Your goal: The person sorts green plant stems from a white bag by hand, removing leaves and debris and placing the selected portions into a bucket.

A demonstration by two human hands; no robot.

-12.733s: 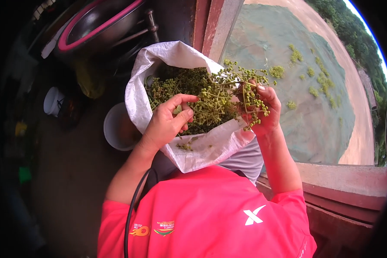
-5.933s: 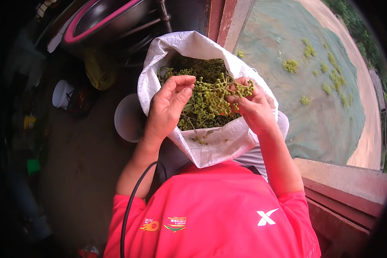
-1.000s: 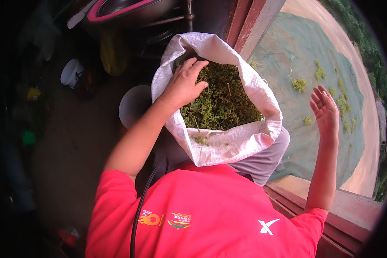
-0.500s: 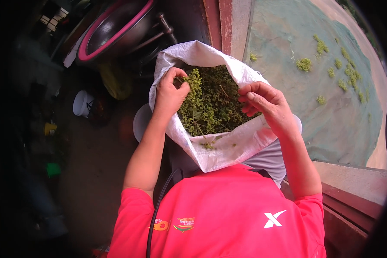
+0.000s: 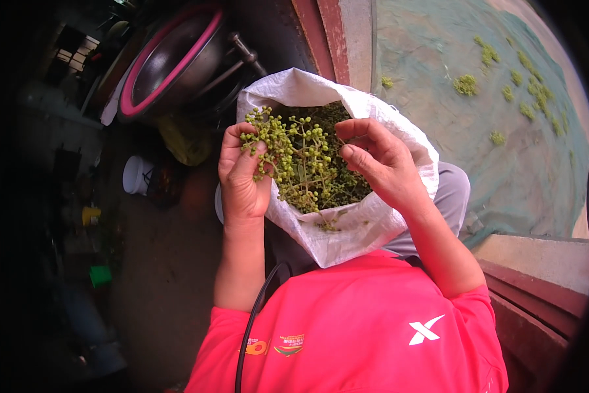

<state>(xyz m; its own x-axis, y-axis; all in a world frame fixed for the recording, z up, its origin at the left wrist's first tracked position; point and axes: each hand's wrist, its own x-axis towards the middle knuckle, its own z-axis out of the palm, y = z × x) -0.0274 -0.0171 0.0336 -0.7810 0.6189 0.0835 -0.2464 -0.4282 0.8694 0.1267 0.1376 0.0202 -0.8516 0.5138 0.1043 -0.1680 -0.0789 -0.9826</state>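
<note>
A white woven sack [image 5: 347, 229] stands open between my legs, full of small green berries on stalks [image 5: 347, 190]. Above its mouth, my left hand [image 5: 243, 173] is closed around a cluster of round green berries [image 5: 278, 141], which spreads from the fingers toward the middle of the sack. My right hand [image 5: 383, 160] is over the sack's right side, thumb and forefinger bent toward each other near the cluster's tip. Whatever is pinched between them is too small to name. Some berry bits lie on the sack's folded near rim.
At the upper left is a dark metal bowl with a pink rim [image 5: 132, 98], beside a metal bar [image 5: 245, 52]. A white bucket [image 5: 136, 175] is on the floor. Beyond a door frame [image 5: 357, 46] at right, green clusters [image 5: 465, 85] lie on a green sheet [image 5: 432, 131].
My left hand has turned and lifted the berry cluster nearer, out over the sack. The right hand has moved left toward it.
</note>
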